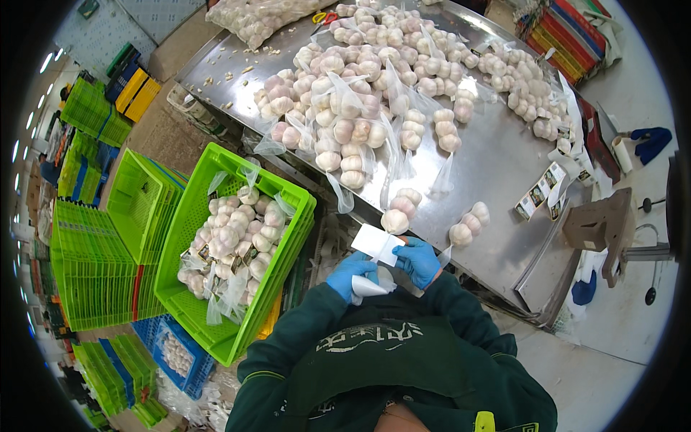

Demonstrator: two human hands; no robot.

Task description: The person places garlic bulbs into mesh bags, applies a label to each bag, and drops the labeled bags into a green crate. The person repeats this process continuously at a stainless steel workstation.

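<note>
My left hand (352, 274), in a blue glove, grips a strip of white label paper (370, 286) that curls below its fingers. A blank white label face (376, 243) spans the gap between both hands. At its right edge, the gloved fingers of my right hand (418, 261) pinch it. Just beyond the label, a netted bundle of garlic bulbs (402, 210) lies at the table edge. Another garlic bundle (469, 224) rests to the right of my hands, its net tail hanging toward the edge. Whether my right fingers also touch a net is hidden.
A steel table (491, 173) carries a large heap of netted garlic (345, 92). Left of me, a green crate (232, 345) holds labelled garlic bundles. Printed labels (540, 191) lie on the right near a brown bracket (599, 227). Orange-handled scissors (325, 18) sit at the far side.
</note>
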